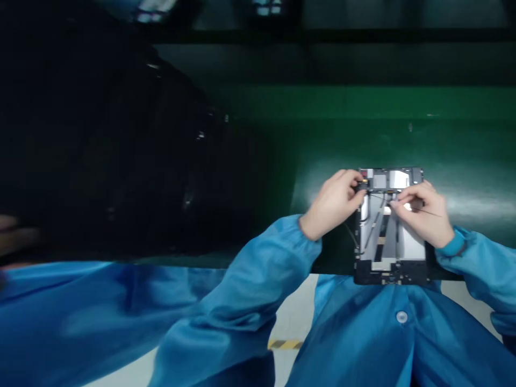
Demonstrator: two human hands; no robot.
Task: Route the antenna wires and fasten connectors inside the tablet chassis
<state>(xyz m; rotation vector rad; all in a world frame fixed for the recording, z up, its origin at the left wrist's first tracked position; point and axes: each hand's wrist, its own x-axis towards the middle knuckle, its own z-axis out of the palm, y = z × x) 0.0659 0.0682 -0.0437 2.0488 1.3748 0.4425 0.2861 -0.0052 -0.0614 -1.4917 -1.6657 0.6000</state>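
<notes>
Left hand (332, 204) on tablet frame's (407, 247) edge, right hand (423, 212) over it, green bench (463, 150) beyond.

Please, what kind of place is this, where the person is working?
Probably an electronics assembly workshop: the person wears a blue smock, likely anti-static, and works on an opened tablet-like device frame over a green work surface. Yellow-and-black tape marks the floor.

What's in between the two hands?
The head view shows a thin dark wire stretching across an open device frame, between the left hand and the right hand.
</notes>
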